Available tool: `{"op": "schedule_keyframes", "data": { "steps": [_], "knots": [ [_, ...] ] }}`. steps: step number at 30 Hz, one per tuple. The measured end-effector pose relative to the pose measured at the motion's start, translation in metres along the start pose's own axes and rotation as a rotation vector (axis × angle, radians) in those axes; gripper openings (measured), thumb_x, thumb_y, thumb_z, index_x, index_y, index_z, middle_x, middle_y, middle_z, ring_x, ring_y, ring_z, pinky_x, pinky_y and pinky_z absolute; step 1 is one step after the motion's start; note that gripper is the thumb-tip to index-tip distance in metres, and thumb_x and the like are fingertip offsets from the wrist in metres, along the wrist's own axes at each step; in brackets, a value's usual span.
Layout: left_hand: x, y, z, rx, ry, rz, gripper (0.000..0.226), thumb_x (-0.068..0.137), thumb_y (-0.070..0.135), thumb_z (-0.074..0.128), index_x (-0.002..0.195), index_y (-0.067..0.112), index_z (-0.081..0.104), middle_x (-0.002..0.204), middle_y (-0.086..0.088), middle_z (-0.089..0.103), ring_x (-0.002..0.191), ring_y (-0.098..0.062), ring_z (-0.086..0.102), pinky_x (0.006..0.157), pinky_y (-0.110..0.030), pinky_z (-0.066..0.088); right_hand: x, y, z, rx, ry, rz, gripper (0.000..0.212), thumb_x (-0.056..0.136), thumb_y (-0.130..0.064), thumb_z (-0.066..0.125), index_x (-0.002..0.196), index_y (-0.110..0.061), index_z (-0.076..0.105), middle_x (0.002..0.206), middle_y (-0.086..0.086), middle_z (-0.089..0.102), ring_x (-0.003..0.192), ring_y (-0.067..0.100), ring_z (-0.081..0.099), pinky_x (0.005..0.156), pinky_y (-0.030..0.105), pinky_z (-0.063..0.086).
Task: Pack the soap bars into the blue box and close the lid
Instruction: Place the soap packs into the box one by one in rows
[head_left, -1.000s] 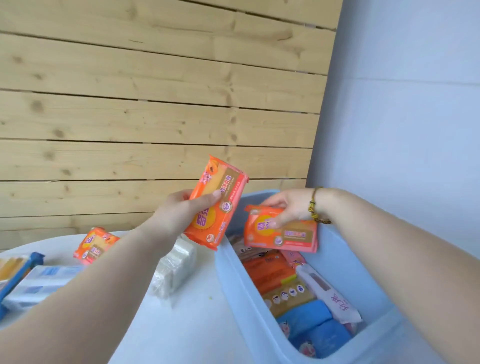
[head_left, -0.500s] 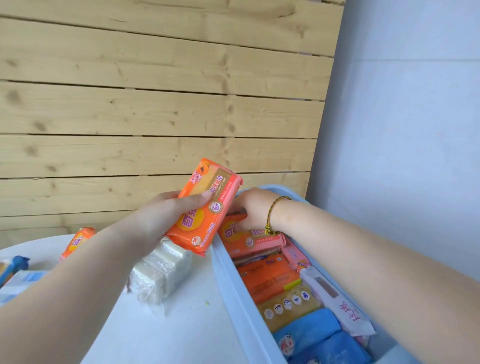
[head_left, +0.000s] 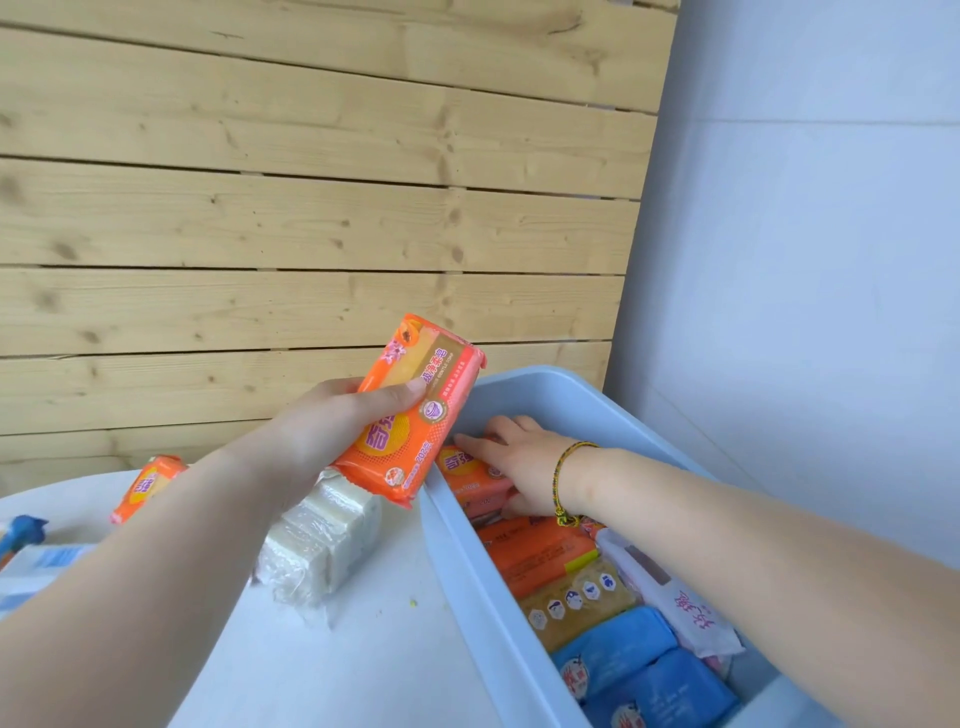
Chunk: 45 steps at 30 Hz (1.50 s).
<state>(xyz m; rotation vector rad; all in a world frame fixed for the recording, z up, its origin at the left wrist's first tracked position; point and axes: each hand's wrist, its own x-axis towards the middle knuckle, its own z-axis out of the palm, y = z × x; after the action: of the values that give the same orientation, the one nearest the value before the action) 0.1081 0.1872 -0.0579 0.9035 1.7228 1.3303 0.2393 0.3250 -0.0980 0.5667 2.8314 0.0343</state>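
Gripping an orange soap bar (head_left: 415, 413) above the counter (head_left: 363, 649), left hand (head_left: 332, 431) waits; right hand (head_left: 519, 462) lies spread, pressing another bar (head_left: 467, 480) inside the blue box (head_left: 519, 395).

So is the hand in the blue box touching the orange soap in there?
Touching. The head view shows the right hand lying flat on the orange soap at the far end of the blue box, fingers pressed on its wrapper.

Soft, even daylight fills the bright scene with only faint shadows on the white worktop (head_left: 363, 665), no harsh glare, mild wide-angle bending of the wooden planks (head_left: 311, 218) toward the edges, and slightly soft nearby forearms.
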Motion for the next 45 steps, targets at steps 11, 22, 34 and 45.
{"op": "schedule_keyframes", "data": {
  "steps": [11, 22, 34, 45],
  "knots": [
    [-0.006, 0.017, 0.001, 0.17, 0.0, 0.054, 0.017, 0.072, 0.036, 0.066, 0.077, 0.02, 0.062, 0.056, 0.005, 0.07, 0.047, -0.008, 0.066, 0.044, -0.017, 0.052, -0.015, 0.007, -0.024, -0.056, 0.085, 0.116, 0.073, 0.077, -0.041, 0.064, 0.139, -0.018, 0.032, 0.139, 0.009, 0.04, 0.128, 0.027, 0.035, 0.104, 0.036, 0.035],
    [0.001, 0.05, 0.058, 0.534, -0.112, 0.242, 0.022, 0.068, 0.035, 0.073, 0.062, 0.021, 0.058, 0.057, 0.005, 0.063, 0.053, -0.01, 0.06, 0.052, -0.02, 0.048, -0.068, 0.027, -0.061, 1.197, 0.334, 0.075, 0.026, 0.084, -0.02, 0.059, 0.108, -0.019, 0.051, 0.083, -0.003, 0.06, 0.077, 0.014, 0.061, 0.072, 0.029, 0.053],
    [0.017, 0.011, 0.082, 1.044, -0.274, 0.171, 0.026, 0.069, 0.044, 0.069, 0.076, 0.022, 0.056, 0.077, 0.004, 0.06, 0.073, -0.015, 0.055, 0.057, -0.023, 0.041, -0.055, 0.03, -0.016, 0.889, 0.027, 0.282, 0.042, 0.069, -0.022, 0.076, 0.099, -0.025, 0.046, 0.092, 0.001, 0.056, 0.082, 0.017, 0.056, 0.077, 0.032, 0.05],
    [0.011, 0.006, 0.086, 1.21, -0.154, 0.189, 0.034, 0.065, 0.052, 0.068, 0.082, 0.025, 0.057, 0.071, 0.009, 0.053, 0.072, -0.014, 0.053, 0.054, -0.024, 0.038, -0.036, 0.035, -0.031, 0.919, 0.12, 0.444, 0.035, 0.093, -0.038, 0.04, 0.088, -0.009, 0.06, 0.089, 0.005, 0.057, 0.085, 0.021, 0.056, 0.072, 0.028, 0.047]
  ]
}}
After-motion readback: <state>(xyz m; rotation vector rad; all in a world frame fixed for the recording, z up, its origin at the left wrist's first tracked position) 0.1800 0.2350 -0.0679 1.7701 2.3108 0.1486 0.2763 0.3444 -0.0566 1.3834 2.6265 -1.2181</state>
